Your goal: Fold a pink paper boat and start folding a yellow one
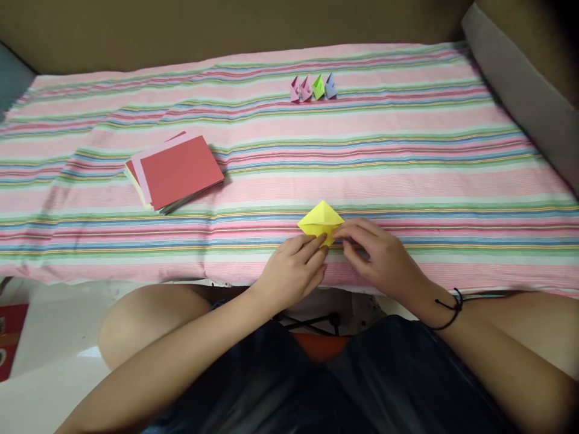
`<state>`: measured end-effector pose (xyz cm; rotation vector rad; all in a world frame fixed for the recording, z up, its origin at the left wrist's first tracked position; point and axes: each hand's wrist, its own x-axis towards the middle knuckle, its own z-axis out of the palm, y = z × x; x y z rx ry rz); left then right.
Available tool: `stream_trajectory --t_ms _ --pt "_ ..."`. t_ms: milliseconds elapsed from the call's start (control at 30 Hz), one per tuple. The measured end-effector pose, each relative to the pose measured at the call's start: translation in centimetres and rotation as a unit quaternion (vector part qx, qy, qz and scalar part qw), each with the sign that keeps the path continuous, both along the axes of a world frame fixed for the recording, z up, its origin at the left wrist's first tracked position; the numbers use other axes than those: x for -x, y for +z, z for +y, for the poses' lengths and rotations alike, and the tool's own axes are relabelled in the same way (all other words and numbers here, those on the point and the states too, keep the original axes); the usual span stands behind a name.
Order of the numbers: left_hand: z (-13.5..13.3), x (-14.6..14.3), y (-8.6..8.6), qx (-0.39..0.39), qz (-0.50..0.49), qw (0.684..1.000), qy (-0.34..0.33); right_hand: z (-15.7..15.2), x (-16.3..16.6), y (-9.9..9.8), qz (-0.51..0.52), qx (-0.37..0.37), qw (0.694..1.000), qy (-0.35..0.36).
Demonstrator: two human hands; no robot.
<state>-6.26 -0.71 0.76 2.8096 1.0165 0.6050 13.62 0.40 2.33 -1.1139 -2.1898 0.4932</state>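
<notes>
A yellow folded paper lies on the striped cloth close to the near edge. It is diamond-shaped, with a crease line across its middle and its lower part covered by fingers. My left hand holds the lower left of the paper against the cloth, fingers close together. At the paper's right corner, the fingertips of my right hand touch the edge, while its thumb stands apart below them. Farther back stands a row of small folded paper pieces: two pink ones, a green one and a blue one.
A stack of coloured paper sheets, red on top, lies left of my hands. The pink striped cloth covers the surface and has some wrinkles at left. A brown backrest borders the far side, and a grey armrest the right.
</notes>
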Motion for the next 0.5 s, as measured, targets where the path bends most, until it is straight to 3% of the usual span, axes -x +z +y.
stream_trajectory --t_ms 233,367,500 --pt "0.2 -0.3 0.5 0.019 0.039 0.999 0.005 1.2 -0.2 0.5 0.005 0.013 0.999 -0.05" --pt "0.1 -0.4 0.8 0.015 0.046 0.999 0.003 2.4 0.7 0.6 -0.089 -0.053 0.992 -0.074" --pt "0.1 -0.4 0.9 0.008 0.044 0.999 0.007 3.4 1.3 1.0 -0.16 -0.097 0.982 -0.037"
